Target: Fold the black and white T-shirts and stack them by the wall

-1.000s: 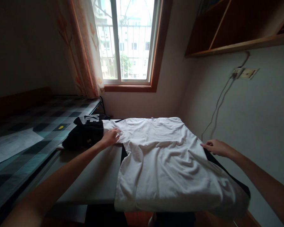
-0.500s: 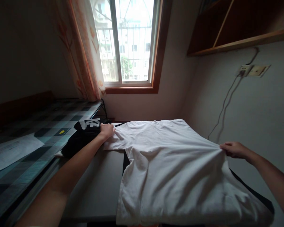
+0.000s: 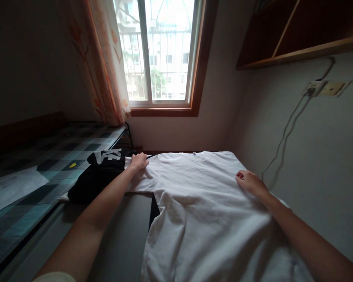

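Note:
A white T-shirt lies spread face-down or face-up, I cannot tell which, over a grey tabletop, with folds across its lower half. On its left sleeve is my left hand, fingers bent and closed on the cloth near the shoulder. My right hand is over the shirt's upper right side, its fingers curled in; no cloth is seen pulled up in them. Beside the left sleeve rests a bundled black garment with white lettering. Something black shows from under the shirt near the left armpit.
To the left stands a bed with a checked cover, carrying a sheet of paper. Ahead are a window and a flowered curtain. On the right wall hang a wooden shelf, a socket and a dangling cord.
My right hand has let go of the shirt's right edge and moved up and left over the cloth. My left hand has shifted slightly right along the sleeve.

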`<action>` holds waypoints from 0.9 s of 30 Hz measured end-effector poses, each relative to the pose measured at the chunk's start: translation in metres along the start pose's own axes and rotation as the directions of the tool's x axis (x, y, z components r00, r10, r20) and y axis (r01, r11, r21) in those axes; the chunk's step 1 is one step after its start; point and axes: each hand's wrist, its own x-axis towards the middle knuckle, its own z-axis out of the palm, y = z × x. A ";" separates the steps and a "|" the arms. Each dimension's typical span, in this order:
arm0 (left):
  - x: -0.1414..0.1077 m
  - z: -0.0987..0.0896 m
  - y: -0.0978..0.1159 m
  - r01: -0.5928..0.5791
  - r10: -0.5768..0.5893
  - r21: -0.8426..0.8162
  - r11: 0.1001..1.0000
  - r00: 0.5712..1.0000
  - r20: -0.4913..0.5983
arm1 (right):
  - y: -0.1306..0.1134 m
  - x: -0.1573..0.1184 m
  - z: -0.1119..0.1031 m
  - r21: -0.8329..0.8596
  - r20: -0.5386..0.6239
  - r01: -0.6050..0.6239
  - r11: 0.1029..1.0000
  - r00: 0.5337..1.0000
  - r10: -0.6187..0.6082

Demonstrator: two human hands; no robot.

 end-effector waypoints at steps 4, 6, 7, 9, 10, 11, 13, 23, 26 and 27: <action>0.010 0.004 0.000 0.047 -0.047 -0.046 0.998 0.999 0.008 | -0.035 -0.004 0.031 -0.256 -0.082 -0.081 0.963 0.995 0.062; 0.012 0.005 0.001 0.055 -0.055 -0.066 0.996 0.998 0.002 | -0.045 -0.006 0.039 -0.294 -0.118 -0.121 0.948 0.989 0.090; 0.013 0.006 0.002 0.058 -0.058 -0.072 0.996 0.998 -0.005 | -0.049 -0.007 0.041 -0.301 -0.133 -0.133 0.944 0.986 0.097; 0.013 0.007 0.003 0.066 -0.069 -0.079 0.995 0.997 -0.024 | -0.052 -0.008 0.044 -0.308 -0.150 -0.143 0.941 0.984 0.101; 0.014 0.007 0.003 0.073 -0.076 -0.081 0.994 0.997 -0.034 | -0.053 -0.008 0.044 -0.312 -0.148 -0.145 0.939 0.984 0.103; 0.014 0.007 0.004 0.083 -0.086 -0.082 0.993 0.995 -0.043 | -0.053 -0.007 0.043 -0.317 -0.140 -0.146 0.937 0.984 0.107; 0.016 0.005 0.004 0.104 -0.109 -0.083 0.991 0.992 -0.063 | -0.053 -0.004 0.041 -0.328 -0.110 -0.147 0.933 0.987 0.117; 0.032 0.000 0.002 0.181 -0.188 -0.052 0.982 0.967 -0.171 | -0.053 0.000 0.041 -0.388 -0.075 -0.115 0.914 0.993 0.093; 0.032 0.010 0.001 0.173 -0.177 -0.051 0.984 0.979 -0.101 | -0.049 -0.003 0.049 -0.397 -0.139 -0.120 0.910 0.988 0.069; 0.031 0.013 0.001 0.167 -0.171 -0.055 0.985 0.982 -0.085 | -0.048 -0.003 0.051 -0.396 -0.158 -0.122 0.910 0.985 0.064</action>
